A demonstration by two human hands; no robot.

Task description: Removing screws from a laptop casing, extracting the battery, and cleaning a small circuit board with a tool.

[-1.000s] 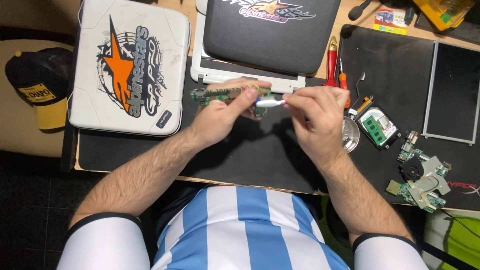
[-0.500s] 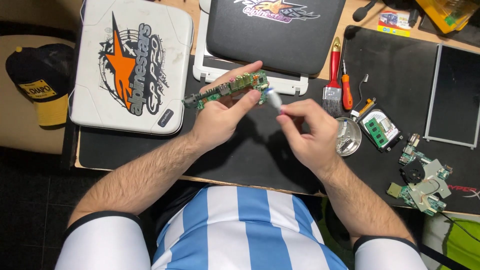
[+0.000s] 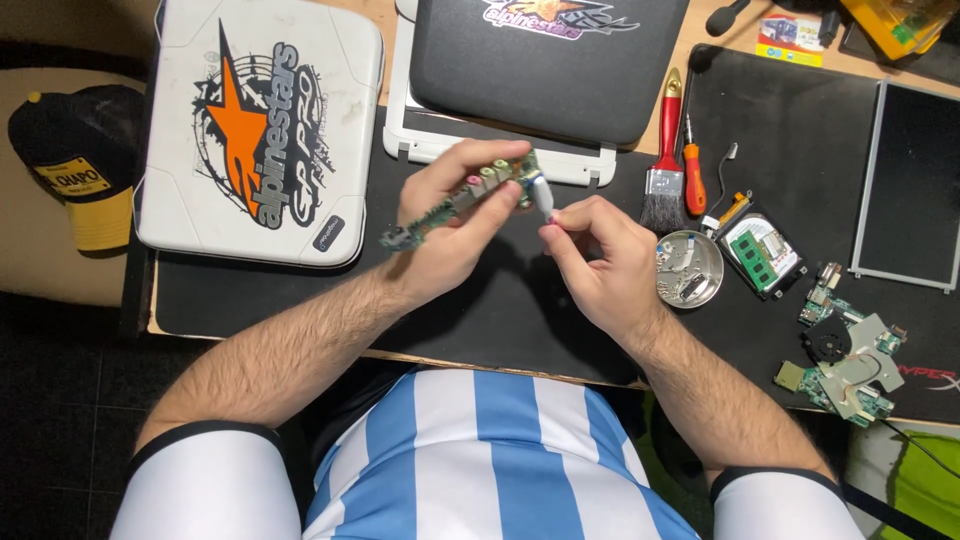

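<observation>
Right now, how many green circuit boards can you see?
3, perhaps more hidden: a long narrow board held in the left hand, a small memory board beside the round tin, and a fan board far right.

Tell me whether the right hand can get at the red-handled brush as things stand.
Probably yes, once freed: the red-handled brush lies uncovered on the black mat just right of the right hand, nothing between them. But that hand now pinches a small white piece.
</observation>
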